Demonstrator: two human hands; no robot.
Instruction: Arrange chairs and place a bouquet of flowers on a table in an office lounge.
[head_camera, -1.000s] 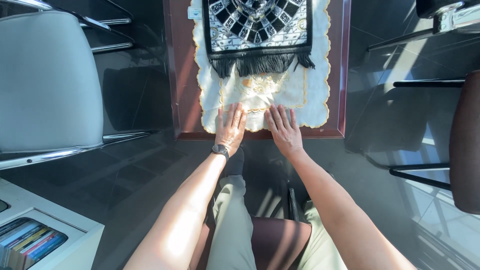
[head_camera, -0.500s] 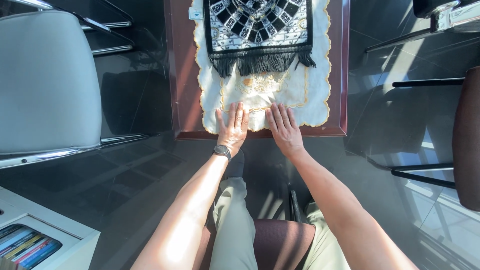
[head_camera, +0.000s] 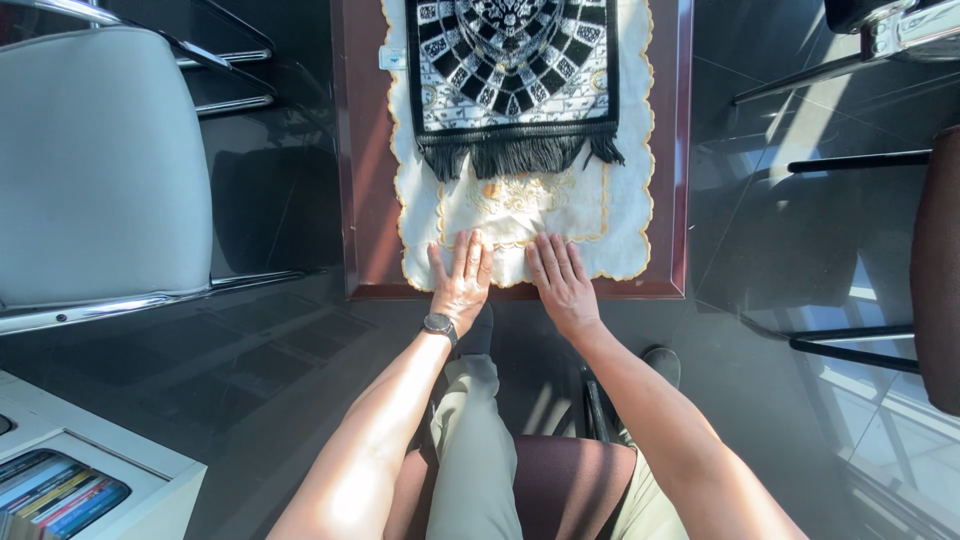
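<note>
Head view shows a dark red table bearing a cream embroidered cloth, with a black-and-white fringed mat at its far end. Left hand and right hand lie flat, fingers spread, side by side on the cloth's near edge, as half a second ago, though everything now sits slightly nearer in view.

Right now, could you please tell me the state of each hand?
Left hand: open, flat on the cream cloth, holding nothing.
Right hand: open, flat on the same cloth, holding nothing.
</note>
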